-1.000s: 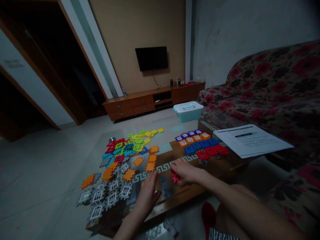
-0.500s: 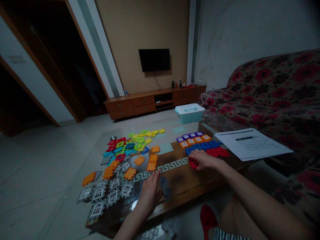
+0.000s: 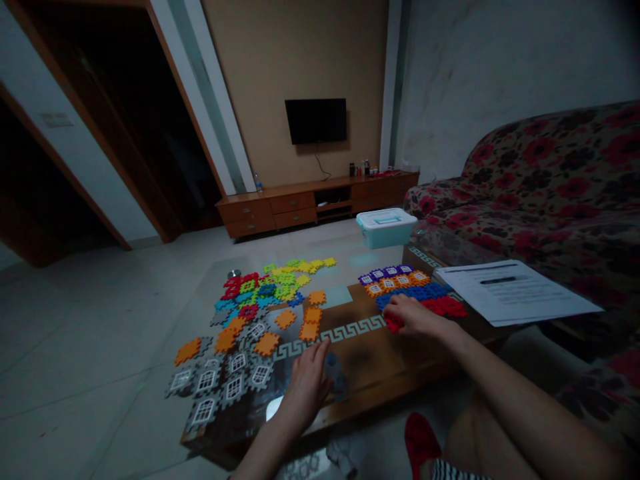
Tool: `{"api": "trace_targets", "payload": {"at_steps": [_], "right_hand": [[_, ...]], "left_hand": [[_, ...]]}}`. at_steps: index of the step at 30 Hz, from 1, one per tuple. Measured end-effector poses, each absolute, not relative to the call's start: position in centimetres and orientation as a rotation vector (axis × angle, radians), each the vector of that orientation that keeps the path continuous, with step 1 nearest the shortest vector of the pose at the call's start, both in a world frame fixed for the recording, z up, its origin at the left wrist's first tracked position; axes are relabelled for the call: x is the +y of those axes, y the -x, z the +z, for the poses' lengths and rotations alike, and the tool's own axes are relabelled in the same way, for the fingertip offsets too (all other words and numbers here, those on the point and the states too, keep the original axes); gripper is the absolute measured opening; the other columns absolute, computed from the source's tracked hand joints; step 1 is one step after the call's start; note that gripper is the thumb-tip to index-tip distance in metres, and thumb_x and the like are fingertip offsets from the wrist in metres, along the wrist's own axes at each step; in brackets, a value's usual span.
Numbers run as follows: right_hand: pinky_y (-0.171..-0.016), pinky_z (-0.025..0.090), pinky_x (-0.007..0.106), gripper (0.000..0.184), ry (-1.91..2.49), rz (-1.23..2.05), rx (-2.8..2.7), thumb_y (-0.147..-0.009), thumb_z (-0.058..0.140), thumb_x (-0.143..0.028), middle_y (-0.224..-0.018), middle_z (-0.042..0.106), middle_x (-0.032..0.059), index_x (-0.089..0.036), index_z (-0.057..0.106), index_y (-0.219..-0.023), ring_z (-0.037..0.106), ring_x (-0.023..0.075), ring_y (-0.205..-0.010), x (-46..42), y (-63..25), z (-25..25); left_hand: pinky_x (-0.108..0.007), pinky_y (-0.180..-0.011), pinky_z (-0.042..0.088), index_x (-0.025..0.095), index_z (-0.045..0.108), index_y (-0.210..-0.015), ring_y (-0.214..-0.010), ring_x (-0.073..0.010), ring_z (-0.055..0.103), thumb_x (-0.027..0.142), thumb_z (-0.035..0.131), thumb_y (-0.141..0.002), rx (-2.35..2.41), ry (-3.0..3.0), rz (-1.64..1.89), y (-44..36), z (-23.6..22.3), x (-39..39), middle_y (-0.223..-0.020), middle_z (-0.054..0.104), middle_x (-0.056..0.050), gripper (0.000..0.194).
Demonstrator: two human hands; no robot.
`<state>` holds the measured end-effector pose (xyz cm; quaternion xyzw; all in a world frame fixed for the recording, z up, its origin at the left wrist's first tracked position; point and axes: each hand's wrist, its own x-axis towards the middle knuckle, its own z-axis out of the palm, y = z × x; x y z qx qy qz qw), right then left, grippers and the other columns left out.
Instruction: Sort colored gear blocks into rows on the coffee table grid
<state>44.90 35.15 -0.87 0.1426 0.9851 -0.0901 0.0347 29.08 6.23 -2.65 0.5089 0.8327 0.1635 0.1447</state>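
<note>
My right hand [image 3: 411, 316] is closed with its fingers on a red interlocking tile [image 3: 393, 324], which they partly cover. That tile sits at the left end of a row of red tiles [image 3: 447, 307], whose middle my hand hides. Behind it lie joined rows of blue tiles [image 3: 417, 293], orange window tiles [image 3: 389, 283] and purple window tiles [image 3: 385, 273]. Fingers stretched out, my left hand [image 3: 309, 381] rests at the table's near side with nothing in it. Just beyond its fingertips are orange tiles [image 3: 311, 323].
On the glass-topped table [image 3: 370, 363], grey window tiles [image 3: 234, 388] lie at left, with yellow-green tiles [image 3: 286, 280] farther back. Papers [image 3: 520, 293] with a pen [image 3: 497, 281] lie at right. A lidded teal box [image 3: 386, 228] stands at the far end, beside a flowered sofa [image 3: 540, 173].
The whole view has shifted slightly, so everything appears a little farther right. My right hand stays on the red tile at the row's left end, and my left hand keeps its place.
</note>
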Motion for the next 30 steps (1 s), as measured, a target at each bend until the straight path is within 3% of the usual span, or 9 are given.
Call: {"api": "trace_targets", "payload": {"at_steps": [9,15,22,26,30], "right_hand": [[-0.082,0.037,0.035,0.036,-0.483,-0.179,3.056,-0.075,0.065,-0.011,-0.111,0.060,0.0125,-0.021,0.068,-0.109,0.052,0.0302,-0.106,35.7,-44.5,-2.0],[-0.089,0.043,0.036,0.026,-0.268,-0.472,3.163,-0.082,0.068,-0.022,-0.111,0.062,0.0115,-0.020,0.068,-0.108,0.056,0.0265,-0.106,32.8,-42.5,-1.1],[-0.092,0.044,0.036,0.031,0.076,-0.531,3.250,-0.092,0.053,-0.014,-0.120,0.063,0.0098,-0.023,0.066,-0.119,0.055,0.0238,-0.111,23.7,-35.4,-1.0],[-0.089,0.047,0.038,0.024,-0.072,-0.375,3.224,-0.094,0.058,-0.029,-0.119,0.063,0.0120,-0.020,0.067,-0.114,0.055,0.0276,-0.112,21.2,-32.4,-1.4],[-0.088,0.048,0.038,0.038,-0.191,-0.310,3.206,-0.085,0.070,-0.042,-0.119,0.062,0.0176,-0.014,0.069,-0.110,0.054,0.0322,-0.114,20.6,-30.6,-1.5]], "left_hand": [[-0.041,-0.112,0.035,0.019,0.044,-0.141,-0.137,-0.0246,0.041,0.009,0.056,-0.076,2.419,-1.539,0.409,-29.5,-2.4,6.1,-0.146,0.047,-0.013,0.068],[-0.046,-0.108,0.036,0.019,0.055,-0.129,-0.133,-0.0292,0.044,0.007,0.049,-0.082,2.758,-1.397,0.132,-28.4,-0.8,5.7,-0.141,0.051,-0.013,0.050],[-0.041,-0.092,0.043,0.015,0.060,-0.118,-0.117,-0.0312,0.054,0.025,0.050,-0.092,3.089,-0.927,-0.085,-23.4,-0.5,4.4,-0.123,0.059,-0.016,0.030],[-0.036,-0.087,0.043,0.016,0.060,-0.116,-0.113,-0.0284,0.056,0.026,0.047,-0.093,3.015,-0.916,-0.056,-21.6,-0.8,4.1,-0.119,0.061,-0.014,0.028],[-0.035,-0.085,0.042,0.017,0.061,-0.113,-0.111,-0.0281,0.058,0.025,0.047,-0.093,2.997,-0.999,-0.027,-21.3,-1.1,4.4,-0.117,0.062,-0.013,0.026]]}}
